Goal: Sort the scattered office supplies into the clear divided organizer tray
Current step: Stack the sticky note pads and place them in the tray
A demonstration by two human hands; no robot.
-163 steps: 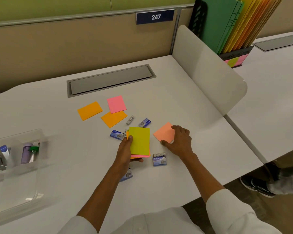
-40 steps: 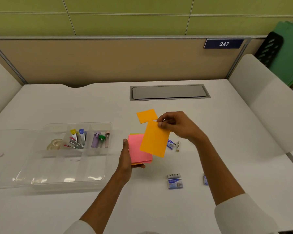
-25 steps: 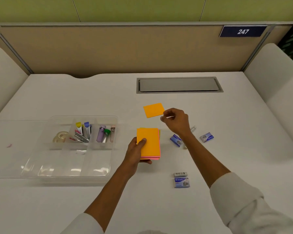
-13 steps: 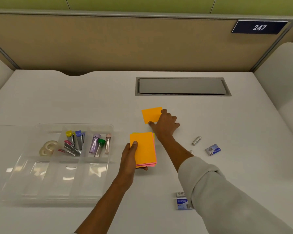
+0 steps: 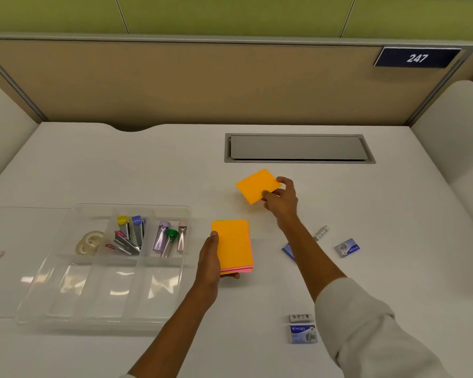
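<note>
My left hand grips a stack of sticky-note pads, orange on top with pink and yellow-green edges showing, just right of the clear divided organizer tray. My right hand pinches a single orange pad by its near right corner, tilted, near the desk's middle. The tray's back compartments hold tape rolls, small staplers and several small capped items. Small blue staple boxes and loose staple strips lie on the white desk; another box is partly behind my right forearm.
A grey cable hatch is set in the desk behind the orange pad. A beige partition with a "247" sign closes the back. White side dividers flank the desk. The tray's front compartments hold nothing.
My right hand, which had laid an orange pad onto the stack, reached to the last orange pad on the desk and now pinches it, tilted. The left hand's stack stays put.
</note>
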